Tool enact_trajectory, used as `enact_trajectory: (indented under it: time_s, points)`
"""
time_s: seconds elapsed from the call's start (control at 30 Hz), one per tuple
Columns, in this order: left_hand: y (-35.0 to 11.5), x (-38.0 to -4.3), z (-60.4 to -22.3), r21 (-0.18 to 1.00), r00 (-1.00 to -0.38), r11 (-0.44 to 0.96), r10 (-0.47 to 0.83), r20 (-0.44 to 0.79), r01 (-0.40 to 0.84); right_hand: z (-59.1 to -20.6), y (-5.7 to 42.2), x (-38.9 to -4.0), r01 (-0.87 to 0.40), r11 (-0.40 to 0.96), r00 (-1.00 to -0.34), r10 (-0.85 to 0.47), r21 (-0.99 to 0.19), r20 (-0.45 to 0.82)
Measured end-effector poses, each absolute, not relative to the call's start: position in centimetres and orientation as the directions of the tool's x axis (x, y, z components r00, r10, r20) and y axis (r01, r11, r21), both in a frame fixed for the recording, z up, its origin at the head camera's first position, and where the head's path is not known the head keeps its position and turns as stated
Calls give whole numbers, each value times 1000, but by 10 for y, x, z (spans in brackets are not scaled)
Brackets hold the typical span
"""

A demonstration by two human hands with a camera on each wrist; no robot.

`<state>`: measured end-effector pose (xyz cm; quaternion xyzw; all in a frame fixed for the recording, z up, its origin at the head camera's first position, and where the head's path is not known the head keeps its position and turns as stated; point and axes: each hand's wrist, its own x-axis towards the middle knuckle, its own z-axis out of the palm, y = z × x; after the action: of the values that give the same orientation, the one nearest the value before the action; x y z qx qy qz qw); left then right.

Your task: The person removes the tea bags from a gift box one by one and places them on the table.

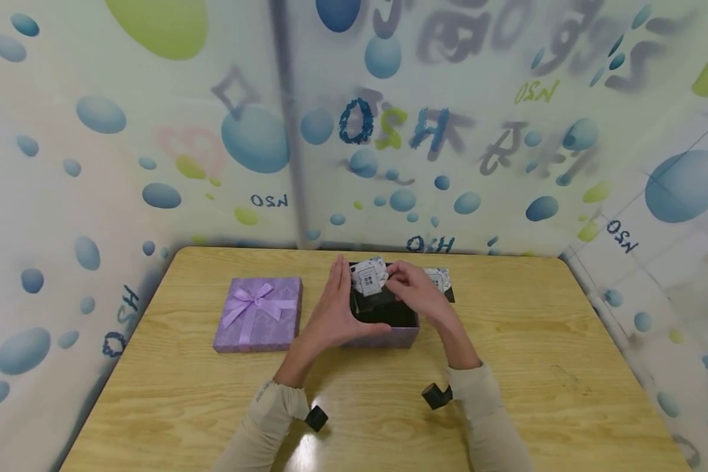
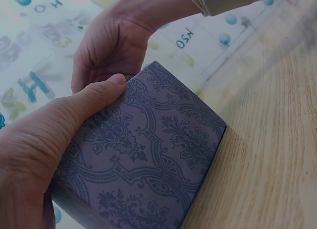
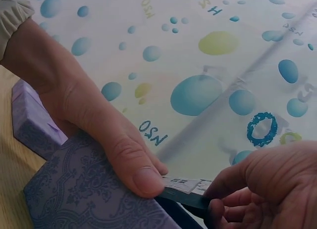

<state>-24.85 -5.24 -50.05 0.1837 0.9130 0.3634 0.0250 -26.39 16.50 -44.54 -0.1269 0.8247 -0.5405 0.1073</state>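
Note:
A purple patterned gift box [image 1: 396, 337] with a dark inside stands lidless on the table. My left hand [image 1: 337, 314] holds its near left corner, fingers along the left side and thumb at the front rim. In the left wrist view, the thumb [image 2: 101, 92] presses the top edge of the damask-print wall. My right hand [image 1: 415, 288] pinches the edge of a flat black-and-white packet [image 1: 370, 276], tilted over the box opening. A white printed label [image 3: 181, 183] and a dark edge of it show in the right wrist view.
The purple box lid [image 1: 259, 314] with a lilac ribbon bow lies left of the box. A second black-and-white packet [image 1: 439, 280] lies just behind my right hand. Bubble-printed sheeting [image 1: 354, 177] encloses the wooden table [image 1: 525, 328] at the back and sides.

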Motion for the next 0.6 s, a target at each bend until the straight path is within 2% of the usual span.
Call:
enact_trajectory:
  time_s: [0.6]
  points:
    - [-52, -248, -500, 670, -932, 670, 349, 94, 319, -443, 184, -267, -64, 385, -969, -246, -921, -35]
